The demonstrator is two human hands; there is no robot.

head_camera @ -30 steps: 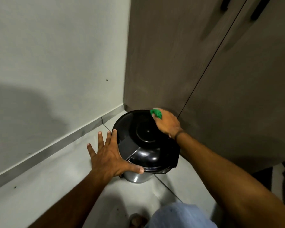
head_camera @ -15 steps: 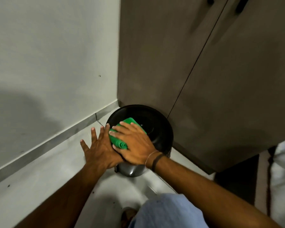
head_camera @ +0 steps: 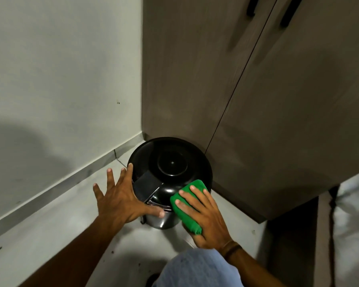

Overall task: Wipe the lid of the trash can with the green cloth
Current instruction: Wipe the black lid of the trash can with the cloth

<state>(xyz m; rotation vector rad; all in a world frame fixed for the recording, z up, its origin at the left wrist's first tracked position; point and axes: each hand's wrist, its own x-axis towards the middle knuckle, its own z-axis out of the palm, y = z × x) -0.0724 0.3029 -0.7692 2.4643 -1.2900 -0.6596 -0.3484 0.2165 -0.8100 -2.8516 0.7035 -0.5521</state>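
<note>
- Head view: the right hand (head_camera: 207,222) presses the green cloth (head_camera: 188,220) against the near right rim of the black lid (head_camera: 170,162). Its grip is loose, with fingers laid straight across the folded cloth and the thumb out of sight.
- Half a second earlier the cloth lay on the lid's near left part, beside the left hand (head_camera: 120,197). A second ago it was at the far rim.
- The sweep has thus gone round much of the edge, so the wipe looks well under way. The centre disc probably remains to be done.
- The left hand has hardly moved and grips nothing. Its fingers are splayed against the can (head_camera: 162,221), with the thumb on the steel body.
- The can stands on the floor (head_camera: 50,235) in a corner, close to the wall (head_camera: 60,79) and the cabinet (head_camera: 278,121), which crowd the far rim.
- A denim knee (head_camera: 195,268) fills the bottom edge.
</note>
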